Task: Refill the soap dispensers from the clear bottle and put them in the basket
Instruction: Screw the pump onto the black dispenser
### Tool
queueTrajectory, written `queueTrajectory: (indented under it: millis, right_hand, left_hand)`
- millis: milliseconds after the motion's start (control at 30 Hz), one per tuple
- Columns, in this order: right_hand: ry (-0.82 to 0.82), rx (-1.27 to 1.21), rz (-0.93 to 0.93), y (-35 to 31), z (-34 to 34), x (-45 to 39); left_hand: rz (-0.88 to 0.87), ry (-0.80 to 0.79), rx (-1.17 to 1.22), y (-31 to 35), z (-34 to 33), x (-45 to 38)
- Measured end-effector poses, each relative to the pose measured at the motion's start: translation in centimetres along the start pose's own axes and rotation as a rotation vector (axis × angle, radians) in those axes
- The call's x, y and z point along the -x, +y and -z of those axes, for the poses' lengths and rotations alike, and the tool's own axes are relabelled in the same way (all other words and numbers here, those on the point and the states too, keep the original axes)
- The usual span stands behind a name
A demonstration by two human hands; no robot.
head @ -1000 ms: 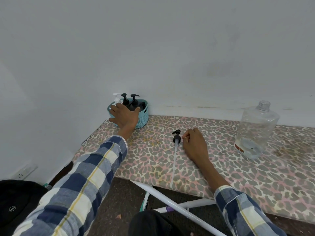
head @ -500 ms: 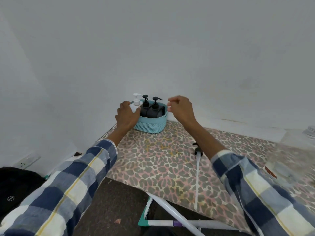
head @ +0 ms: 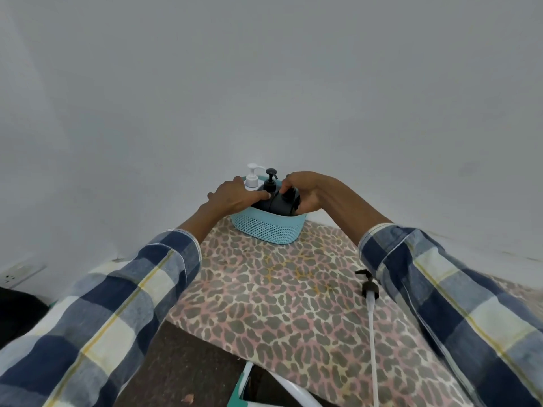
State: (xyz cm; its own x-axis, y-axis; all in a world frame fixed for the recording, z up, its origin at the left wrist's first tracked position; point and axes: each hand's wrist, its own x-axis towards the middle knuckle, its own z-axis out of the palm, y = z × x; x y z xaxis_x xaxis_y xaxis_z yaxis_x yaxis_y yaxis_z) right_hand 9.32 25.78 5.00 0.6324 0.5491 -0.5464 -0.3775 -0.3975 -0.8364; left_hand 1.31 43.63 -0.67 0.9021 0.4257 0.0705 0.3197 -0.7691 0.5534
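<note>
A teal perforated basket [head: 269, 228] stands at the far end of the leopard-print board, against the wall. Inside it are a white pump dispenser [head: 252, 175] at the back left and two black pump dispensers [head: 270, 180]. My right hand [head: 305, 190] grips the nearer black dispenser [head: 281, 205] around its top, and the bottle leans to the right. My left hand [head: 235, 195] rests on the basket's left rim, its fingertips touching the black dispensers. The clear bottle is out of view.
A loose black pump head with a long white tube [head: 370, 301] lies on the board [head: 279, 292] under my right forearm. The board's near edge drops to a dark floor and white metal legs [head: 293, 393]. A wall socket [head: 14, 274] sits low on the left.
The camera swung left and closer to the basket, so the clear bottle left the view. My right hand moved from beside the basket onto the nearer black dispenser. My left hand slid onto the rim.
</note>
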Motion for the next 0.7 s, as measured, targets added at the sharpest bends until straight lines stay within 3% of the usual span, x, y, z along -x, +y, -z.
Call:
queueTrajectory:
  millis: [300,500,600,700]
  right_hand:
    - [0.104,0.051,0.108,1.1,-1.4,-0.8]
    - [0.152,0.116,0.204,1.5,-1.9,1.4]
    - [0.385,0.346,0.385,2.3,-1.8,3.0]
    - [0.672,0.363,0.562,5.5,-0.6,3.5]
  left_hand:
    - [0.054,0.210,0.213,-1.1,-2.1,1.4]
    - [0.056,0.266,0.219,-0.2,-2.5,2.0]
    - [-0.043,0.354,0.150,0.1,-2.8,2.9]
    - [-0.060,0.491,0.238,0.2,-3.6,3.9]
